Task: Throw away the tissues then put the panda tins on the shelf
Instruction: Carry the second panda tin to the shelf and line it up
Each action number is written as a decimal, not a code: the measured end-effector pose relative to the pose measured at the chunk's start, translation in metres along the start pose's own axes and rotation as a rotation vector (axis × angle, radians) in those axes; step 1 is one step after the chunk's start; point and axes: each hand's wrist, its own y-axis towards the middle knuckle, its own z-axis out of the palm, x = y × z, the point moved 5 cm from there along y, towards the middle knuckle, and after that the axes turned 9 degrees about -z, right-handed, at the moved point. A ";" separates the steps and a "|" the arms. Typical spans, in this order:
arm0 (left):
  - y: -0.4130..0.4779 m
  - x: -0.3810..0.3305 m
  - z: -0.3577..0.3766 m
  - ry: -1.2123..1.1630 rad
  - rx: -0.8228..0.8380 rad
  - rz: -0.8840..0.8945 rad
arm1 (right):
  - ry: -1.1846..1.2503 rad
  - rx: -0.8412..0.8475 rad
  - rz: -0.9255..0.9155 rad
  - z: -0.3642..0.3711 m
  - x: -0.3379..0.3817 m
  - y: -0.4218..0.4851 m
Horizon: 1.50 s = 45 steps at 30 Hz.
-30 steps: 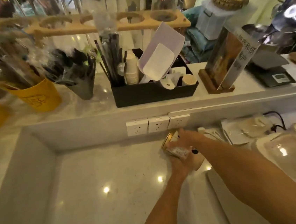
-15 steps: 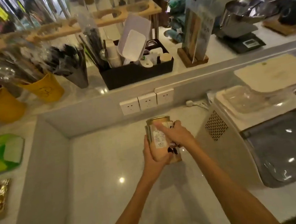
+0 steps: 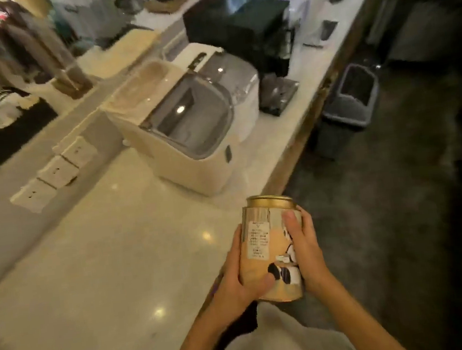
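Both hands hold one panda tin (image 3: 263,254), a tall peach-coloured can with a gold lid, a white label and a black-and-white panda print. It is upright, lifted off the counter, near the counter's front edge close to my body. My left hand (image 3: 235,285) cups its lower left side with the thumb across the front. My right hand (image 3: 305,246) grips its right side. No tissues or shelf are in view.
A white marble counter (image 3: 92,275) runs left, with wall sockets (image 3: 53,173) on its back wall. A white appliance with a grey lid (image 3: 190,127) and a black box machine (image 3: 237,28) stand further along. A grey bin (image 3: 355,96) sits on the dark floor to the right.
The tin came off the counter by the sockets and was drawn back toward my body. My view has swung right, now showing the counter's edge, the floor and the bin.
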 end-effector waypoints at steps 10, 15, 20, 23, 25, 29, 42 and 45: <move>0.002 0.000 0.306 0.246 0.796 -0.044 | 0.111 -0.778 -0.261 -0.294 0.055 -0.186; -0.027 0.006 0.420 0.414 1.166 -0.052 | 0.177 -1.148 -0.359 -0.364 0.058 -0.285; -0.068 0.023 0.501 0.541 1.530 -0.152 | 0.283 -1.461 -0.453 -0.384 0.044 -0.379; -0.102 0.025 0.543 0.518 1.736 -0.207 | 0.336 -1.518 -0.509 -0.383 0.043 -0.427; -0.135 0.022 0.576 0.536 1.879 -0.176 | 0.329 -1.611 -0.534 -0.385 0.053 -0.462; -0.237 -0.012 0.667 0.470 2.115 0.068 | 0.151 -1.875 -0.755 -0.412 0.116 -0.569; -0.594 -0.182 0.885 -0.056 2.314 0.736 | -0.779 -1.919 -0.711 -0.440 0.397 -0.907; -0.630 -0.192 0.929 -0.081 2.301 0.748 | -0.814 -1.828 -0.493 -0.457 0.420 -0.955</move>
